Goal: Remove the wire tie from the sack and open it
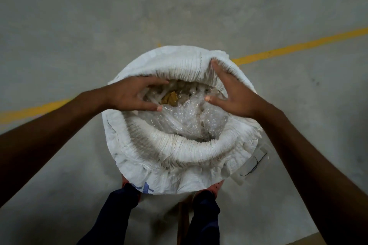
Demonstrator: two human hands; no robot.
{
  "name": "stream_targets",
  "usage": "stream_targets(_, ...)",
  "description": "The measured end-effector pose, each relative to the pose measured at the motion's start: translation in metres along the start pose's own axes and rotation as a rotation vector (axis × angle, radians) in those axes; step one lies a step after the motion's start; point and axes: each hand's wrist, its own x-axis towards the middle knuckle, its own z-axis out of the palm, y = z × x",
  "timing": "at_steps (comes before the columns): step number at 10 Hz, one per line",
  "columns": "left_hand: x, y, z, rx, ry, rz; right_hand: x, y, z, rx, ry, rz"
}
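Note:
A white woven sack (139, 167) stands upright on the floor in front of me, its mouth wide open and its rim rolled down in a thick pleated ring. Inside lie clear plastic wrap (189, 119) and some brown and white material (170, 98). My left hand (132, 94) rests on the left inner rim, fingers spread over the contents. My right hand (232, 93) presses the far right rim, fingers spread, thumb toward the middle. A thin black wire (255, 164) lies on a clear plastic piece on the floor to the right of the sack.
The grey concrete floor carries a yellow painted line (298, 46) running behind the sack. My feet in reddish shoes (129, 186) and dark trousers stand right below the sack. A brown strip (183, 223) lies between my legs.

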Motion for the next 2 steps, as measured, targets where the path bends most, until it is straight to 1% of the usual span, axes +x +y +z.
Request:
stream_targets(1, -0.011, 0.010, -0.004, -0.085, -0.011, 0.042, -0.003, -0.013, -0.009, 0.039, -0.056, 0.032)
stream_targets(2, -0.023, 0.023, -0.005, -0.116, 0.059, 0.107, -0.008, -0.036, -0.017, 0.037, -0.024, 0.067)
